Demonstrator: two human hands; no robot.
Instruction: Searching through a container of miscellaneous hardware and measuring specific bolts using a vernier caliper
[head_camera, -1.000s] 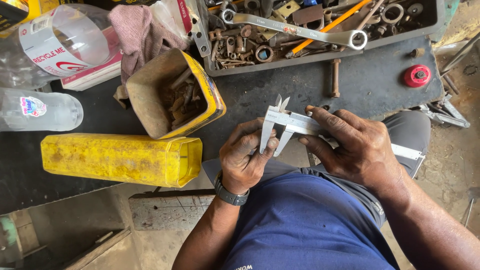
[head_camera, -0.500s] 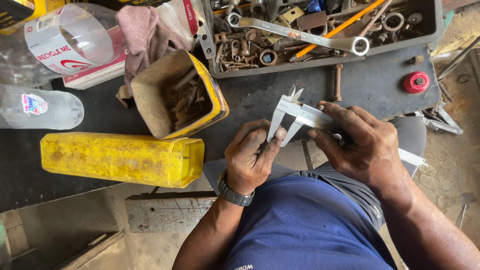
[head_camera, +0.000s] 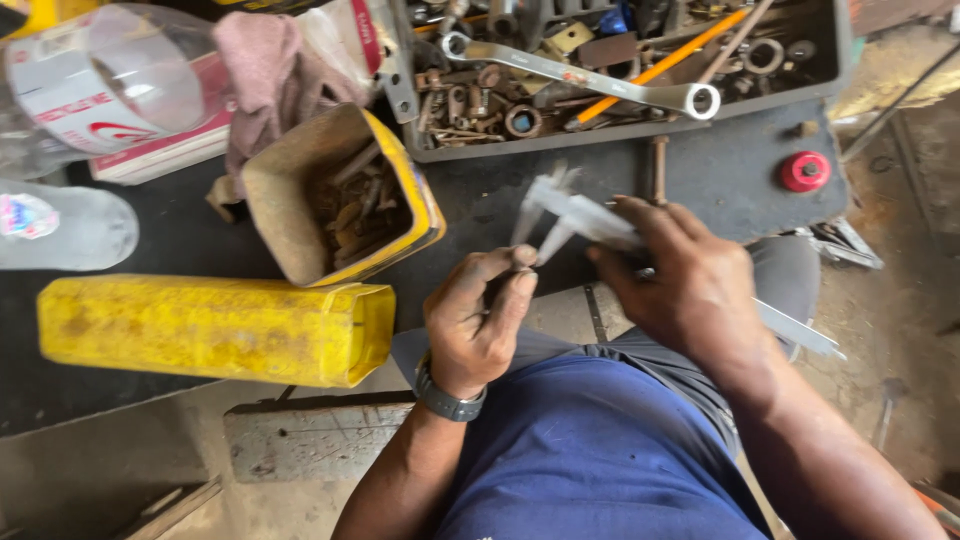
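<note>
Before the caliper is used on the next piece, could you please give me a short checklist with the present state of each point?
1. Right hand grips the caliper: ok.
2. Caliper jaws sharp enough in view to read their gap: cannot tell, they are blurred.
3. Left hand pinches a small piece at its fingertips: cannot tell, nothing clear shows.
4. Left hand sits close by the caliper's jaws: ok.
5. Cut-open yellow can of rusty parts lies on the bench within view: ok.
6. Long wrench rests across the grey tray, apart from both hands: ok.

Open tin of bolts (head_camera: 340, 200) at worktop (head_camera: 740, 190) middle, tray of tools (head_camera: 620, 80) behind right, long box (head_camera: 215, 330) along near edge.
</note>
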